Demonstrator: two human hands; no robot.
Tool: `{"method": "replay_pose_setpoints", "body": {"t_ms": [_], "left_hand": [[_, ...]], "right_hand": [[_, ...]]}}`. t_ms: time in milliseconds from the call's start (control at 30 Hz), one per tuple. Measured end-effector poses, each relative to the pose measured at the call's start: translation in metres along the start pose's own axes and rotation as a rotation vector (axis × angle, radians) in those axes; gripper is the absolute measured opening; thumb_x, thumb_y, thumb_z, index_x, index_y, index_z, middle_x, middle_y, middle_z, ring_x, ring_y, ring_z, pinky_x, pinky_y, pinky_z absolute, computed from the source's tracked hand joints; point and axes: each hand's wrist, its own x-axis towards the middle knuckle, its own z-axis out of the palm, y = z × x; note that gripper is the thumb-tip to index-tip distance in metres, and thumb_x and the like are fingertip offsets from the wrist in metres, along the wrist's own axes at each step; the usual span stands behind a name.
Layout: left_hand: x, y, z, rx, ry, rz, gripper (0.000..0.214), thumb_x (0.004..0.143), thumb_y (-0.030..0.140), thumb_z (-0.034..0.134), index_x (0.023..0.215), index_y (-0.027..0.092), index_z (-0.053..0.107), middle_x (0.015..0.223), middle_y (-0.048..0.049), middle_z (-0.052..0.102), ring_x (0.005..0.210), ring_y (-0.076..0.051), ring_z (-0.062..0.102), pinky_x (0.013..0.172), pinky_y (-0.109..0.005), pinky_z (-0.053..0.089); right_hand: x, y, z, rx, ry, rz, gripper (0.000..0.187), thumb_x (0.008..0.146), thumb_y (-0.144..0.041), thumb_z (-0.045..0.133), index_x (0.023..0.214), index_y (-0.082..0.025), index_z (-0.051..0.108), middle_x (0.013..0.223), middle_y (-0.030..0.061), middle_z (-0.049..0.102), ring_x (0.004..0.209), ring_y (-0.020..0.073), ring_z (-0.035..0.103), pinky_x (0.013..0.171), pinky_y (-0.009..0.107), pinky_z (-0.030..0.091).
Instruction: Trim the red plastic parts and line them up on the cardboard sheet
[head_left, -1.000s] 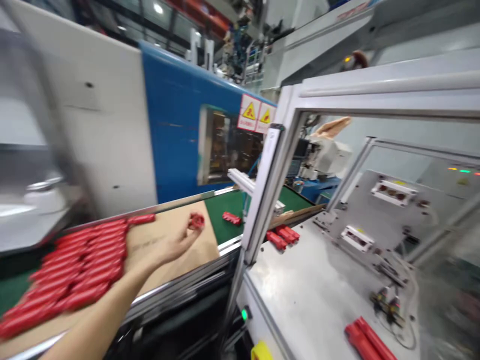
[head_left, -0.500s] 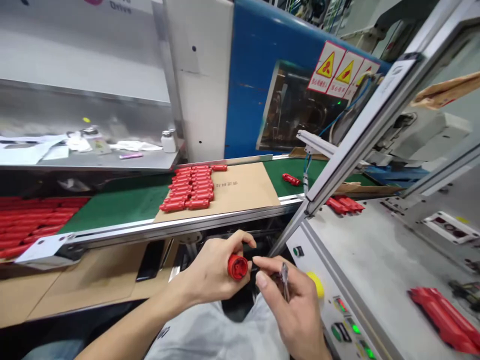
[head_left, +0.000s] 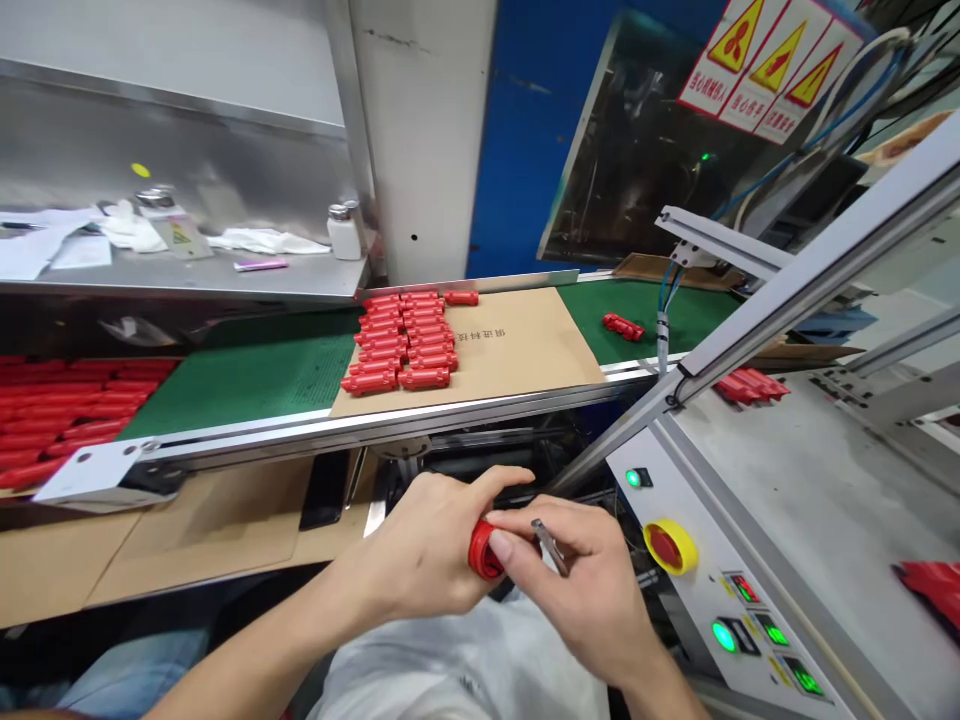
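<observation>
My left hand [head_left: 424, 545] is wrapped round a red cylindrical plastic part [head_left: 482, 553], its open end turned towards my right hand. The thumb and forefinger of my right hand [head_left: 589, 585] pinch at the rim of that end and partly cover it. A slim metal hand tool [head_left: 550, 546] is tucked in my right hand and sticks out between the fingers; its working end cannot be made out. Beyond my hands, several like red parts [head_left: 424, 377] lie in rows on a cardboard sheet [head_left: 517, 350].
A green conveyor belt [head_left: 277, 365] runs across, with one red part [head_left: 622, 326] lying on it. More red parts [head_left: 82, 415] fill its left end. At right stands a control panel with a yellow-ringed red button [head_left: 670, 546]. An aluminium post [head_left: 810, 260] slants up beside it.
My right hand has moved left, and its thumb and forefinger now touch the red part's open end. The view has shifted, bringing more of the control panel into sight.
</observation>
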Motion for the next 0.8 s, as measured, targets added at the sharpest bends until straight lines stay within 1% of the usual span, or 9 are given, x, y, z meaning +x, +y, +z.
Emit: {"method": "replay_pose_setpoints", "body": {"t_ms": [167,267,433,500,533,600,633,700,800], "left_hand": [[0.003,-0.005,0.004,0.084,-0.018,-0.022,0.084,0.077,0.021,0.06,0.159,0.026,0.045,0.097,-0.0022,0.087,0.087,-0.037,0.084,0.072,-0.039,0.05],[0.007,-0.006,0.007,0.035,-0.019,-0.02,0.085,0.076,0.019,0.061,0.16,0.025,0.046,0.095,-0.0016,0.086,0.082,-0.034,0.083,0.071,-0.037,0.049],[0.012,-0.007,0.013,-0.142,-0.002,-0.039,0.076,0.08,0.022,0.065,0.155,0.03,0.052,0.087,0.0041,0.081,0.068,-0.023,0.074,0.066,-0.03,0.046],[0.012,-0.009,0.016,-0.178,0.008,-0.055,0.075,0.08,0.021,0.066,0.153,0.033,0.054,0.078,0.0075,0.074,0.061,-0.019,0.067,0.064,-0.028,0.043],[0.013,-0.01,0.018,-0.184,0.018,-0.063,0.074,0.08,0.021,0.066,0.152,0.033,0.055,0.075,0.0085,0.071,0.06,-0.018,0.064,0.064,-0.028,0.042],[0.013,-0.013,0.022,-0.189,0.03,-0.075,0.075,0.079,0.02,0.068,0.152,0.034,0.056,0.073,0.0093,0.067,0.059,-0.017,0.061,0.063,-0.028,0.04],[0.012,-0.015,0.023,-0.192,0.033,-0.08,0.075,0.079,0.02,0.067,0.152,0.033,0.056,0.072,0.0094,0.066,0.058,-0.017,0.06,0.062,-0.028,0.039],[0.011,-0.017,0.027,-0.197,0.038,-0.087,0.074,0.078,0.018,0.066,0.15,0.033,0.059,0.071,0.0092,0.067,0.057,-0.017,0.061,0.06,-0.028,0.037],[0.007,-0.019,0.03,-0.2,0.077,-0.123,0.073,0.077,0.016,0.063,0.149,0.03,0.062,0.075,0.0065,0.073,0.061,-0.019,0.069,0.061,-0.028,0.04]], "right_hand": [[0.002,0.008,0.007,-0.02,0.052,-0.035,0.017,0.093,-0.025,0.074,0.086,-0.024,0.09,0.072,0.0021,0.078,0.061,0.0128,0.064,0.058,0.025,0.047],[0.002,0.013,0.008,-0.015,0.107,-0.062,0.017,0.092,-0.024,0.074,0.085,-0.023,0.089,0.07,0.0015,0.076,0.06,0.0119,0.061,0.058,0.025,0.047],[-0.006,0.025,-0.007,0.209,0.01,0.099,0.028,0.1,-0.04,0.067,0.116,-0.027,0.085,0.079,-0.0002,0.068,0.071,0.0136,0.062,0.066,0.025,0.052],[-0.014,0.029,-0.015,0.186,-0.017,0.145,0.039,0.095,-0.037,0.068,0.133,-0.027,0.077,0.091,0.001,0.067,0.079,0.0156,0.064,0.071,0.027,0.057],[-0.018,0.03,-0.018,0.105,-0.025,0.138,0.049,0.092,-0.031,0.068,0.141,-0.028,0.071,0.101,0.0028,0.068,0.087,0.0175,0.066,0.077,0.03,0.06],[-0.025,0.03,-0.021,-0.153,-0.037,0.071,0.07,0.09,-0.018,0.062,0.158,-0.028,0.056,0.117,0.0072,0.068,0.101,0.021,0.069,0.089,0.036,0.063],[-0.027,0.029,-0.021,-0.294,-0.035,0.001,0.076,0.09,-0.013,0.058,0.165,-0.027,0.048,0.119,0.0089,0.068,0.104,0.0221,0.069,0.091,0.038,0.063],[-0.028,0.028,-0.02,-0.528,-0.017,-0.176,0.077,0.095,-0.009,0.052,0.17,-0.02,0.039,0.116,0.0116,0.069,0.104,0.0244,0.068,0.09,0.042,0.062],[-0.021,0.029,-0.016,-0.711,-0.022,-0.411,0.07,0.097,-0.006,0.05,0.167,-0.008,0.041,0.113,0.015,0.072,0.102,0.0278,0.065,0.086,0.047,0.059]]}}
